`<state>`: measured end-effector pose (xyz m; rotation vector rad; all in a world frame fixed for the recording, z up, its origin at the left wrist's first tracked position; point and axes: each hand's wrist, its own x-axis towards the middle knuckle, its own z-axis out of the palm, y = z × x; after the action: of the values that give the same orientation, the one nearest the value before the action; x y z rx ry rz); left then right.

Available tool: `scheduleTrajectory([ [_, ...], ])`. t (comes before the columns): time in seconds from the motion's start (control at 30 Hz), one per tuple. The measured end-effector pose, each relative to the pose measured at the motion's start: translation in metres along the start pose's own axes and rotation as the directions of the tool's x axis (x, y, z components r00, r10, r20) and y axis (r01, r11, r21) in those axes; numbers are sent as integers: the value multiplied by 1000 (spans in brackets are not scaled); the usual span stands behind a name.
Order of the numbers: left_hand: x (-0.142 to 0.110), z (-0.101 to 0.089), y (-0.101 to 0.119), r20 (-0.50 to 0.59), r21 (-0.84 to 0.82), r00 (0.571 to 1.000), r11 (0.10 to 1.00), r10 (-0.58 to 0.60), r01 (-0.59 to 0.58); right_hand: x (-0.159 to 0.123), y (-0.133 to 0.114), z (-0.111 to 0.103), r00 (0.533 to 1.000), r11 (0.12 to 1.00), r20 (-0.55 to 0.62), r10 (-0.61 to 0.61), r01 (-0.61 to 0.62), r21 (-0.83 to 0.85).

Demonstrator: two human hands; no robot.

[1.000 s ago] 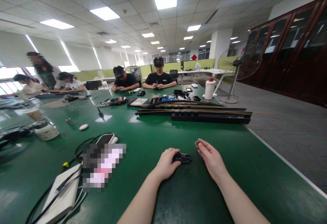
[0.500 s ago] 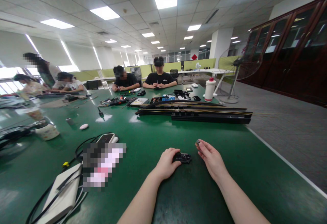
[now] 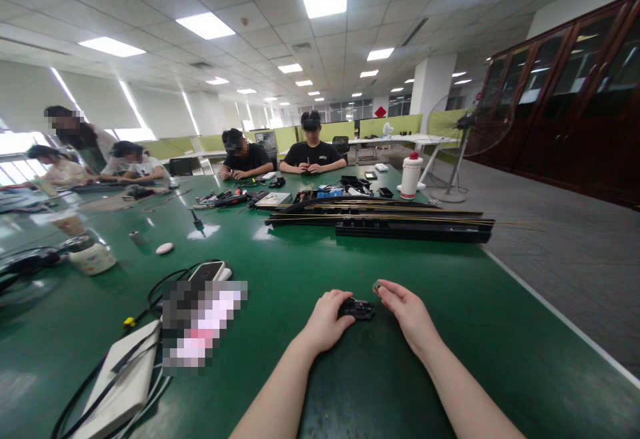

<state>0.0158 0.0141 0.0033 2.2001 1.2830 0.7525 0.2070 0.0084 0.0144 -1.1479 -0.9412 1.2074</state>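
Black part (image 3: 363,310) lies on the green table (image 3: 360,385) between the hands, its left end held in the partly closed left hand (image 3: 325,322), thumb on the near side and fingers over the far side; I judge it light and stiff, with fine, possibly fragile detail on top, so I rate the outer side edges as the safest hold. I see the right hand (image 3: 409,313) just beside its right end, forearm angled inward, thumb and forefinger nearly closed on a small piece (image 3: 376,286) whose exact shape I cannot tell.
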Motion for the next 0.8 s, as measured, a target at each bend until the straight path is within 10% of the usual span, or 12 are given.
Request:
scheduleTrajectory([
  [0.8,1,4,-8,-7,20,1000,1000,23,-22,-6,12,6,900,709,364,-240,419,-568],
])
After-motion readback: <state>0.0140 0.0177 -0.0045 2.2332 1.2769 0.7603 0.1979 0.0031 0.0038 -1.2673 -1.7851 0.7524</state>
